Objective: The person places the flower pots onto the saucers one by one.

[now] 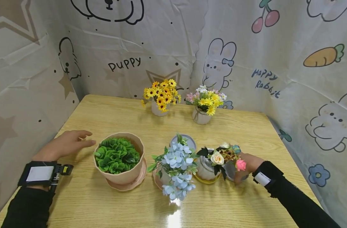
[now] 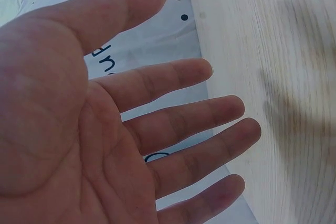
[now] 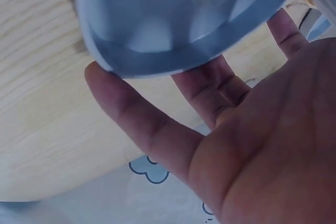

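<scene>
- The grey-blue pot (image 1: 230,171) with the pink rose (image 1: 240,165) stood at the right end of the front row of pots, near the front right of the wooden surface (image 1: 242,126)
- The right hand (image 1: 249,166) was wrapped around that pot from its right side; in the wrist view the thumb (image 3: 134,111) and fingers (image 3: 286,30) curled against the pot's rounded wall (image 3: 178,19), gripping it
- Just left of it, touching or nearly so, sat a pale pot with a cream rose (image 1: 217,158) on a yellow saucer (image 1: 206,180)
- Further left stood a bunch of light blue flowers (image 1: 176,167), with a small grey-blue pot (image 1: 189,141) just behind it
- A pink faceted pot of green leaves (image 1: 119,158) on a matching saucer stood left of the blue flowers
- The left hand (image 1: 63,144) lay flat just beside the pink pot, apart from it, its fingers (image 2: 184,77) straight and spread, holding nothing
- Two white pots stood well behind at the back edge: yellow daisies (image 1: 161,91) and a mixed yellow and pink bunch (image 1: 207,99)
- A cartoon-printed cloth (image 1: 167,41) hung around the surface on three sides
</scene>
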`<act>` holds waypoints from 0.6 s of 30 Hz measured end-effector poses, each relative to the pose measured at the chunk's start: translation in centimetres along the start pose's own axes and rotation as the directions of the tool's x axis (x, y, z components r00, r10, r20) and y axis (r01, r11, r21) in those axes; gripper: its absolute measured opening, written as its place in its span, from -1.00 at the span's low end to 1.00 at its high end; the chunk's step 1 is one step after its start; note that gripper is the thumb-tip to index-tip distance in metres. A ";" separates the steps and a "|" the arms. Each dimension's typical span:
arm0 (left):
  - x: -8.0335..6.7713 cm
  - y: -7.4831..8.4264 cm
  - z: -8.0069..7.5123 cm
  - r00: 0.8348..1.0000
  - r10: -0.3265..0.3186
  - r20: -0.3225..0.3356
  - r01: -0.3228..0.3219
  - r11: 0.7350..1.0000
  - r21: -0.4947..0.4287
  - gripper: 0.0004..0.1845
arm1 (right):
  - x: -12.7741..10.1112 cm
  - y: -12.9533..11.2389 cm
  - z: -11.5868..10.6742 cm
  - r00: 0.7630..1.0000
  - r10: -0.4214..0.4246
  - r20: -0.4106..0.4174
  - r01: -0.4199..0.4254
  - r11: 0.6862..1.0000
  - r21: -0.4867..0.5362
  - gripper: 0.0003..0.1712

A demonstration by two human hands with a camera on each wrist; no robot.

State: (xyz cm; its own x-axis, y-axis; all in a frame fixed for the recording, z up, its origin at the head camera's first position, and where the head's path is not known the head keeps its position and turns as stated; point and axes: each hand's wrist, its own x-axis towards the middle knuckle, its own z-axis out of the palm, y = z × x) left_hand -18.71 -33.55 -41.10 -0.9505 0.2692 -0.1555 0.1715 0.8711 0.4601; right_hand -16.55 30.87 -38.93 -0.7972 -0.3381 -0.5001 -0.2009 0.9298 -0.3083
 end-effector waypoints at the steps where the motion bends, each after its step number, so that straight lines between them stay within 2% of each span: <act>1: 0.0 0.0 0.0 1.000 -0.001 0.001 0.001 1.000 -0.001 -0.26 | 0.0 -0.1 0.1 1.000 0.016 0.008 -0.016 1.000 0.012 -0.04; 4: 0.0 0.1 -0.1 1.000 -0.004 0.003 0.004 1.000 0.001 -0.25 | 0.2 -0.3 0.3 0.999 0.037 0.010 -0.037 0.999 0.008 -0.13; 11: -0.2 -0.1 0.1 1.000 0.022 0.004 -0.022 1.000 0.014 -0.25 | 0.3 -0.7 0.5 0.994 0.105 0.007 -0.104 0.992 -0.077 -0.38; 18: -0.3 -0.4 0.3 0.999 0.032 -0.001 -0.032 0.999 0.001 -0.24 | 0.3 -0.5 0.9 0.998 0.065 0.000 -0.065 0.996 -0.067 -0.24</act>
State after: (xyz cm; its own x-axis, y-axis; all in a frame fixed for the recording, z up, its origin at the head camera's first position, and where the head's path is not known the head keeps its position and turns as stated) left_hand -18.43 -33.88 -41.51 -0.9448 0.2964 -0.1397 0.2021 0.8627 0.4637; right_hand -16.18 30.16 -39.59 -0.8085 -0.2766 -0.5195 -0.1859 0.9575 -0.2205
